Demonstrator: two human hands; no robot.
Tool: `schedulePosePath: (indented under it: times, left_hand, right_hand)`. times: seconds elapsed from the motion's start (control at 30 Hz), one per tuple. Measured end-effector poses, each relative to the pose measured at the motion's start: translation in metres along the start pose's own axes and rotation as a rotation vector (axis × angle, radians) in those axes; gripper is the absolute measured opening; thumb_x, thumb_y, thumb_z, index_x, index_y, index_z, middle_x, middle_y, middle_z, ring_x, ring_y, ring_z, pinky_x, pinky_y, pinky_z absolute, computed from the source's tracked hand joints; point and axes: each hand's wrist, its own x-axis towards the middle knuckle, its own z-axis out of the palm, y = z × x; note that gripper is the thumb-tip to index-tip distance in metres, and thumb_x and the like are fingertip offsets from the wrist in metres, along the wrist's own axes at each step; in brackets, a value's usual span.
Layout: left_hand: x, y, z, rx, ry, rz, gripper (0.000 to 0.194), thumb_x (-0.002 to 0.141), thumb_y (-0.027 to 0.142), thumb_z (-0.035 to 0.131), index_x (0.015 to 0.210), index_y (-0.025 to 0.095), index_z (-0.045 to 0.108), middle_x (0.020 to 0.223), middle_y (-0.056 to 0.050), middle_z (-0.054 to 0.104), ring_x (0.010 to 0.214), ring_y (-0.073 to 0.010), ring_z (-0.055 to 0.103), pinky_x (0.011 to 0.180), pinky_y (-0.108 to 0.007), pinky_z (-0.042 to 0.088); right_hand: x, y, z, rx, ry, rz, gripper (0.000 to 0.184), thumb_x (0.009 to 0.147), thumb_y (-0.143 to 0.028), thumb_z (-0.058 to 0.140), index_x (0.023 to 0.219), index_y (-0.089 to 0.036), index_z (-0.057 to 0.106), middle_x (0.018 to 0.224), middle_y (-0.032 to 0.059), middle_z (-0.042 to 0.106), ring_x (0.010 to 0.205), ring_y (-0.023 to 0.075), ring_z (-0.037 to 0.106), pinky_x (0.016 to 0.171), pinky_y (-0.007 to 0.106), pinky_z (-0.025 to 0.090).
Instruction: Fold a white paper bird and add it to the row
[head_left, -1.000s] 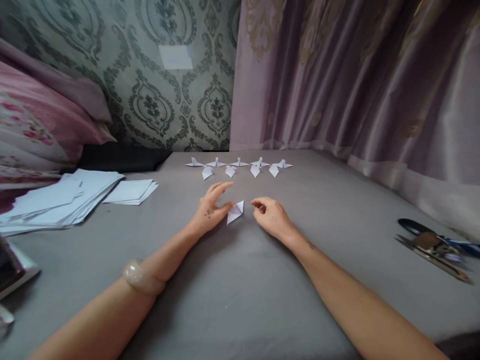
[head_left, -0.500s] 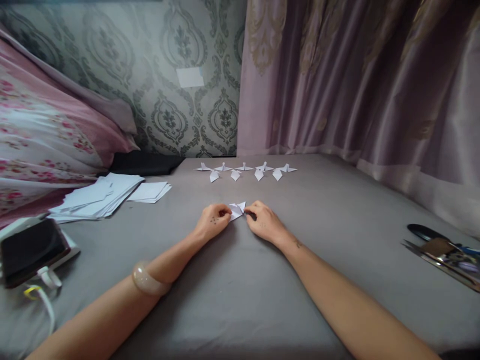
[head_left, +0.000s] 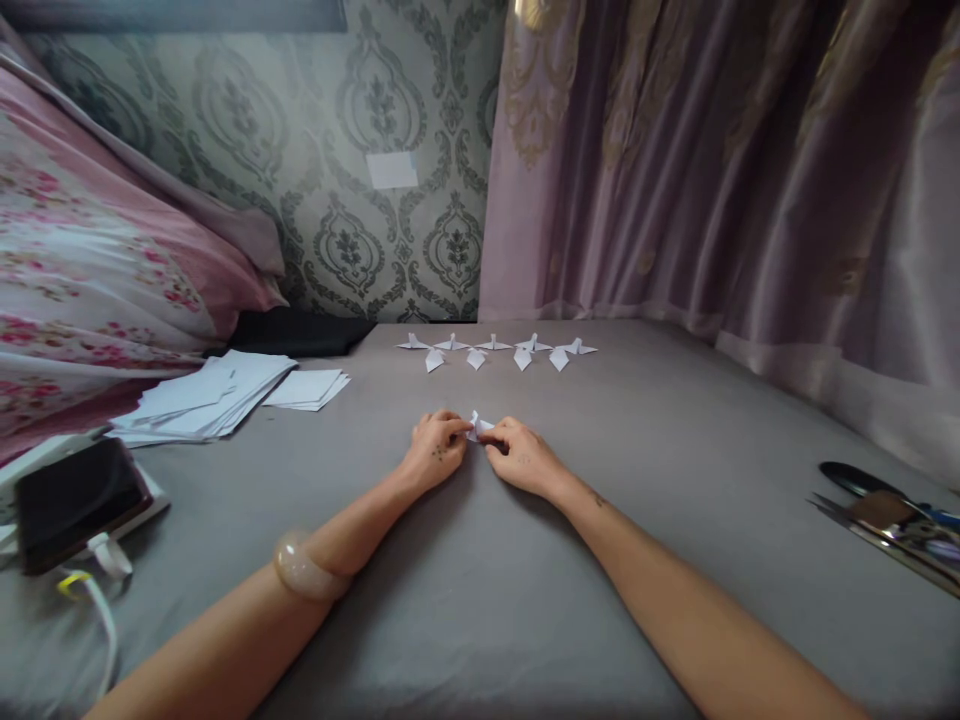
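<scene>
At the centre of the frame, the left hand point(head_left: 436, 452) and the right hand point(head_left: 520, 458) met on the grey sheet point(head_left: 480, 600), both curled with fingertips pinched on a small folded white paper piece point(head_left: 477, 426) that showed only as a sliver between them. The paper piece lay low against the sheet, just below the middle of the frame, and its exact shape could not be told because the fingers covered most of it. A pale bangle point(head_left: 304, 568) sat on the left forearm toward the lower left. Above the hands, near the centre, a row of finished folded paper birds point(head_left: 496, 350) stood side by side on the sheet, well apart from the hands. At the left of the frame lay a loose stack of white paper sheets point(head_left: 206, 395), with a smaller stack just beside it to the right. Further down the left edge a dark phone point(head_left: 79, 500) rested on a light object, a white cable trailing from it. At the right edge a pair of scissors point(head_left: 885, 505) lay among other small items too blurred to name. A floral pink pillow point(head_left: 97, 270) filled the upper left, patterned wallpaper point(head_left: 360, 120) the upper middle, and a mauve curtain point(head_left: 712, 170) the upper right.
</scene>
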Motion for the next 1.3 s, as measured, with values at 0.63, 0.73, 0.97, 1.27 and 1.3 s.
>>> schedulePosePath:
  times: [0.63,0.73,0.97,1.27,1.3]
  left_hand:
    - [0.006,0.009,0.001,0.091,0.071,-0.113,0.033,0.074,0.051,0.055,0.076,0.021,0.068,0.087,-0.007,0.065,0.090,-0.0255,0.054,0.078,-0.038,0.034]
    - [0.008,0.012,0.003,0.116,0.086,-0.115,0.026,0.073,0.044,0.057,0.074,0.020,0.066,0.086,-0.006,0.065,0.090,-0.0246,0.055,0.079,-0.038,0.033]
    - [0.019,0.008,0.001,0.103,0.036,-0.131,0.019,0.073,0.030,0.052,0.068,0.019,0.065,0.078,-0.005,0.066,0.082,-0.0228,0.058,0.074,-0.035,0.035]
    - [0.081,-0.102,-0.070,0.123,0.113,-0.195,0.028,0.075,0.034,0.047,0.078,0.014,0.067,0.071,-0.005,0.063,0.071,-0.0189,0.056,0.063,-0.027,0.037]
    - [0.090,-0.115,-0.076,0.125,0.129,-0.212,0.028,0.074,0.034,0.049,0.081,0.014,0.067,0.073,-0.005,0.064,0.073,-0.0193,0.055,0.063,-0.027,0.038]
  right_hand:
    - [0.006,0.001,0.006,0.156,0.192,0.111,0.031,0.073,-0.010,0.048,0.092,-0.017,0.071,0.088,0.0056,0.064,0.071,0.0129,0.058,0.073,0.024,0.045]
    - [0.008,0.001,0.004,0.173,0.279,0.199,0.030,0.073,-0.009,0.047,0.093,-0.014,0.069,0.091,0.0074,0.065,0.072,0.0132,0.059,0.075,0.026,0.046]
    - [0.006,0.000,0.002,0.209,0.258,0.236,0.029,0.074,-0.010,0.046,0.093,-0.014,0.068,0.095,0.0075,0.065,0.078,0.0144,0.060,0.077,0.027,0.046]
    - [0.007,-0.001,0.005,0.215,0.210,0.232,0.028,0.075,-0.012,0.045,0.091,-0.016,0.067,0.090,0.0052,0.064,0.075,0.0142,0.059,0.074,0.026,0.046]
    - [0.008,-0.001,0.006,0.209,0.206,0.226,0.027,0.076,-0.013,0.045,0.091,-0.016,0.067,0.090,0.0051,0.064,0.075,0.0144,0.059,0.074,0.027,0.045]
